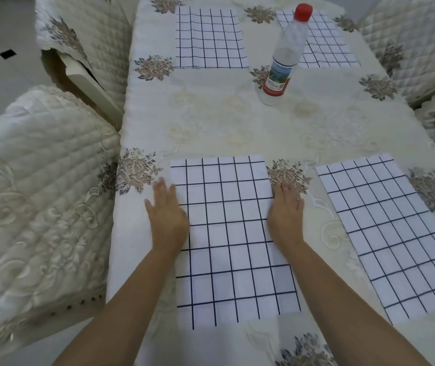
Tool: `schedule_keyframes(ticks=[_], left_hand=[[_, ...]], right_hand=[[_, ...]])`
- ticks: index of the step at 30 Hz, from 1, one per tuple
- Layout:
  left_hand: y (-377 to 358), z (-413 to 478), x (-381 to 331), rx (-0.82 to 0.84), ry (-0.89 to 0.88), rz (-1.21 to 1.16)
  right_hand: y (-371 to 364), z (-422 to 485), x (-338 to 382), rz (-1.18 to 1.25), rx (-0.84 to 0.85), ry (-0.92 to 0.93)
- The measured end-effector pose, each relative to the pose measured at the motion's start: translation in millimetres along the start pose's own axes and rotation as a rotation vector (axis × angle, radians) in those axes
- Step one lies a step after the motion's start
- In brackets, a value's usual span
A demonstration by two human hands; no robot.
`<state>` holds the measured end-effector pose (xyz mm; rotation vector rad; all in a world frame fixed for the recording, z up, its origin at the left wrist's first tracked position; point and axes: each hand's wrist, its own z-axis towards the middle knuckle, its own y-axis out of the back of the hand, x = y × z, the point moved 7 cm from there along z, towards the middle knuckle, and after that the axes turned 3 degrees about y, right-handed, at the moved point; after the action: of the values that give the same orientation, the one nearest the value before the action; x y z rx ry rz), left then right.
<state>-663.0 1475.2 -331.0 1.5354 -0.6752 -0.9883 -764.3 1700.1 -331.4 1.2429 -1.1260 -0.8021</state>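
A white placemat with a dark grid [229,233] lies flat on the near side of the table. My left hand [167,215] rests flat with straight fingers on the mat's left edge. On the mat's right edge my right hand [286,212] lies flat, its fingertips reaching a flower motif of the tablecloth. Neither hand grips anything.
A cream floral tablecloth [237,122] covers the table. Three more grid placemats lie at near right [393,233], far left [209,38] and far right [327,46]. A clear bottle with a red cap [285,56] stands mid-table. Quilted chairs stand at left [34,196] and right [422,43].
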Motion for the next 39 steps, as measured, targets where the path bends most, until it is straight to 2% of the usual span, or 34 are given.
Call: schedule_keyframes(ticks=[2,4,6,10,16,21,24,27,35,39], left_hand=[[3,-12,-37,0.005,-0.101,-0.024],[-7,-32,-72,0.097,-0.213,-0.05],[-21,-50,-78,0.169,-0.217,-0.045],[-24,-62,-49,0.139,-0.218,0.009],[-6,-66,18,0.019,-0.072,-0.021],[-6,-69,8,0.056,-0.046,-0.072],[-14,-87,-42,0.099,-0.278,-0.013],[-23,-116,-71,0.161,-0.367,-0.038],[-14,-120,0,0.055,-0.167,-0.006],[-12,-120,15,0.049,-0.121,-0.022]], right_hand=[[0,-10,31,-0.016,-0.033,0.091],[-9,-30,71,0.021,0.069,0.239],[-19,-51,84,0.08,0.116,0.321],[-25,-64,44,0.003,0.152,0.25],[-11,-71,-28,0.023,0.078,0.095],[-1,-75,-24,0.123,0.055,0.026],[-3,-87,32,0.093,0.055,0.184],[-25,-113,67,0.069,0.089,0.369],[-15,-119,-21,0.011,0.084,0.15],[-13,-125,-28,0.032,0.088,0.094]])
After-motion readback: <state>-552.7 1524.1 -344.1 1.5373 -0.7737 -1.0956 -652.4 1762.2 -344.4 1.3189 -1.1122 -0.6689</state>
